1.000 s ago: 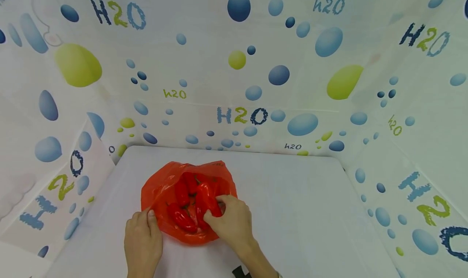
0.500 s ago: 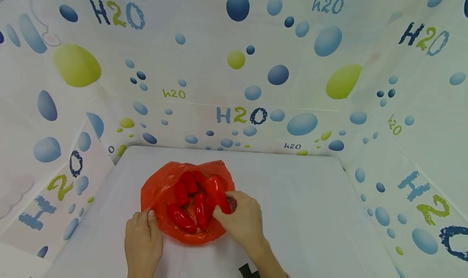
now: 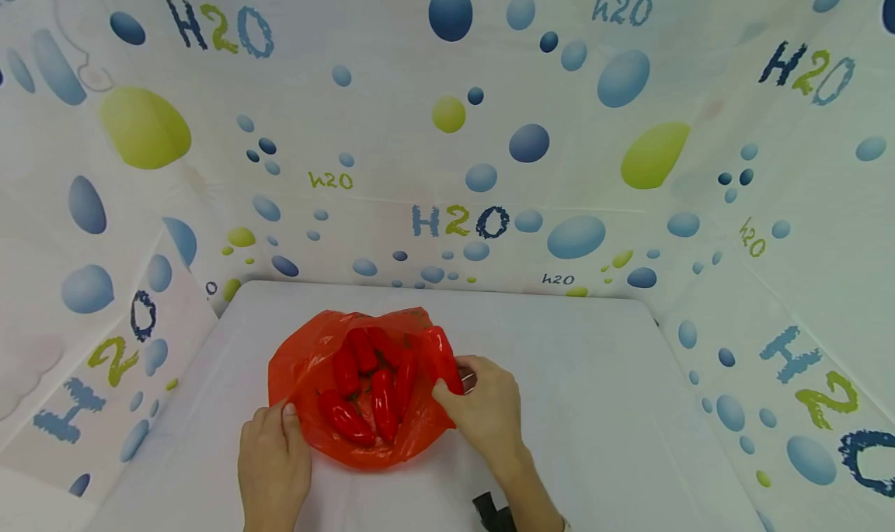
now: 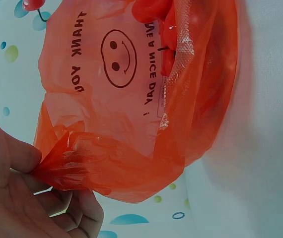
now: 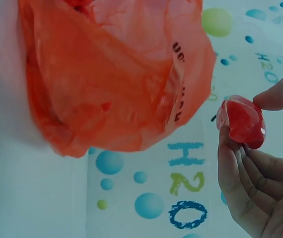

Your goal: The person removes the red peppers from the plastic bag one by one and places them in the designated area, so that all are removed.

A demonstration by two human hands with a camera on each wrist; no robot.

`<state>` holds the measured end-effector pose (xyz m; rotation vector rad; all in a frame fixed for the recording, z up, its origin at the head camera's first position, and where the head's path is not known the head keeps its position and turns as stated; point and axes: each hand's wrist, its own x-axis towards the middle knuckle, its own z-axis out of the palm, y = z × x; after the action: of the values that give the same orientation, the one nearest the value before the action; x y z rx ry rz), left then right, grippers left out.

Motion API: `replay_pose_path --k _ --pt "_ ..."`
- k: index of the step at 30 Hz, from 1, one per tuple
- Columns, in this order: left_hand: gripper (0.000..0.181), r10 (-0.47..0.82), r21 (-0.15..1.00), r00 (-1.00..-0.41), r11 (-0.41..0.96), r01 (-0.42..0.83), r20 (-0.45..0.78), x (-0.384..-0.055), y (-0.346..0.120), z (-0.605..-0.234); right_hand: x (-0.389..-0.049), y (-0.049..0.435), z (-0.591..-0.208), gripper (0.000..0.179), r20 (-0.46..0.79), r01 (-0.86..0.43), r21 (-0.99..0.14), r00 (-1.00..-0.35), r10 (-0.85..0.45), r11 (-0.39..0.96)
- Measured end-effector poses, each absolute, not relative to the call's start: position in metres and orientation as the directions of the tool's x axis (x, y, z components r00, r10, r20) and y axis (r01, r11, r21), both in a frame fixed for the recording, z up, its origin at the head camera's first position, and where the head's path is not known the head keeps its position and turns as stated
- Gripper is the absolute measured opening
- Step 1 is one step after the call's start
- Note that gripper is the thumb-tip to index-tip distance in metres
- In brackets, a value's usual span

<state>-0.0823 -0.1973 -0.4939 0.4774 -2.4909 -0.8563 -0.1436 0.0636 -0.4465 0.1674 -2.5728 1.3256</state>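
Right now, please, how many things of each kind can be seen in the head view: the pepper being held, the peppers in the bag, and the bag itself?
Held pepper, in the right hand: 1
Peppers in the bag: 6 visible; others may be hidden
Red plastic bag: 1
Total in view: 8

Desk (image 3: pixel 573 408), plain white and flat, shown with its far edge nearly straight and both far corners rounded. Directly on it, left of centre, sits a thin, translucent red-orange plastic bag (image 3: pixel 301 373), mouth open and rim crumpled; dark lettering (image 4: pixel 77 33) and a smiling face (image 4: pixel 120 58) are printed on its wall. Close to the bag, the white surface takes a pinkish tint.
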Motion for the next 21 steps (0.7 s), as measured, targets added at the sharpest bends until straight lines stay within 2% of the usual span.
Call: replay_pose_path --k 9,21 --pt "0.038 -0.446 0.649 -0.839 0.745 -0.156 0.311 -0.083 -0.196 -0.494 -0.162 0.08 -0.453 0.032 0.272 -0.168 -0.732 -0.961 0.057 0.66" --pt "0.037 -0.439 0.652 -0.835 0.747 -0.133 0.332 -0.084 -0.194 -0.496 -0.185 0.098 -0.469 0.035 0.259 -0.102 -0.727 -0.957 0.133 0.679"
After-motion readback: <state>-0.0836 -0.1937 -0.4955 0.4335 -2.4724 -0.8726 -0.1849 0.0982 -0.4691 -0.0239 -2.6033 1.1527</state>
